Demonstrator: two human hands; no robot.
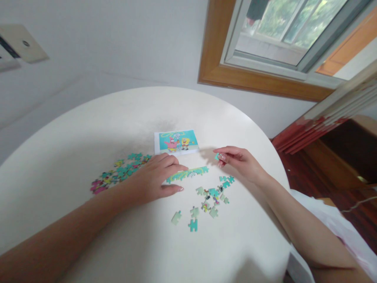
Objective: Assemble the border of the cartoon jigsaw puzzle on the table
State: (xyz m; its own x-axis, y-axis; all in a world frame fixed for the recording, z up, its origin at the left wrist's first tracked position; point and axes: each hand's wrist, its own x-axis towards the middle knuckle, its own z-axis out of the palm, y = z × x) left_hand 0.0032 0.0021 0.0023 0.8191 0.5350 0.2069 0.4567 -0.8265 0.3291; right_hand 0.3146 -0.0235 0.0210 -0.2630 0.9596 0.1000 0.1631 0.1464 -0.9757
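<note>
Between the thumb and fingers of my right hand [237, 160] is a small teal jigsaw puzzle piece [217, 156], held above the table right of the joined strip. My left hand [160, 175] lies over the left part of that joined puzzle strip [193, 173], fingers stretched and thumb apart, hiding some of it. The strip is teal with yellow-green markings. Just beyond it lies a reference picture [178, 142] with a pink starfish and a yellow sponge character. A pile of loose puzzle pieces [122, 171] sits beside my left hand, partly covered by it.
Several more loose pieces [213, 192] are scattered on the near side of the strip, one teal piece [193, 225] nearest me. Everything lies on a round white table [132, 243]. A wall and a wood-framed window [265, 80] stand behind; a red curtain [306, 133] hangs at right.
</note>
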